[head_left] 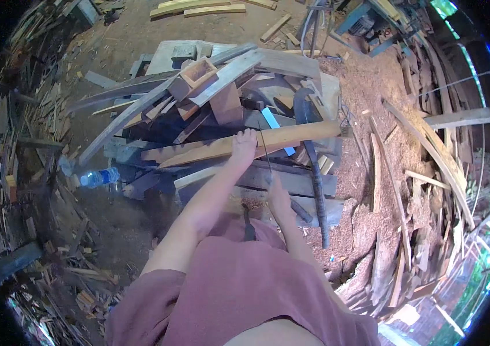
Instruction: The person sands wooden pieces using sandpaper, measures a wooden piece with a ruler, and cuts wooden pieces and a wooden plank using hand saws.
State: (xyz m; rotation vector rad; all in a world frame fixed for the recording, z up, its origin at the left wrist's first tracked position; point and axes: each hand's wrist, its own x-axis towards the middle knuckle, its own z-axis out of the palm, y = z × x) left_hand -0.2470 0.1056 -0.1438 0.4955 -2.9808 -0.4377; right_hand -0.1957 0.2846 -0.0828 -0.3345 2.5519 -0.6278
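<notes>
My left hand point(245, 144) is closed over the upper edge of a long tan wooden board point(297, 135), which lies across the work pile. Along the board's left part the edge is notched. Just right of that hand, a thin dark blade, apparently of a handsaw point(266, 153), crosses the board. My right hand point(278, 193) is wrapped around its near end, and the grip itself is hidden. A bright blue strip point(271, 118) passes beneath the board. Farther right, a long dark tool with a curved head point(314, 173) lies on the pile.
A small open wooden box point(199, 76) sits on the stacked planks point(227, 75) ahead. To the left lies a water bottle point(98, 177). Sawdust point(360, 86) and long offcuts point(376, 173) cover the ground at right. Machinery with a motor point(363, 26) stands at the back right.
</notes>
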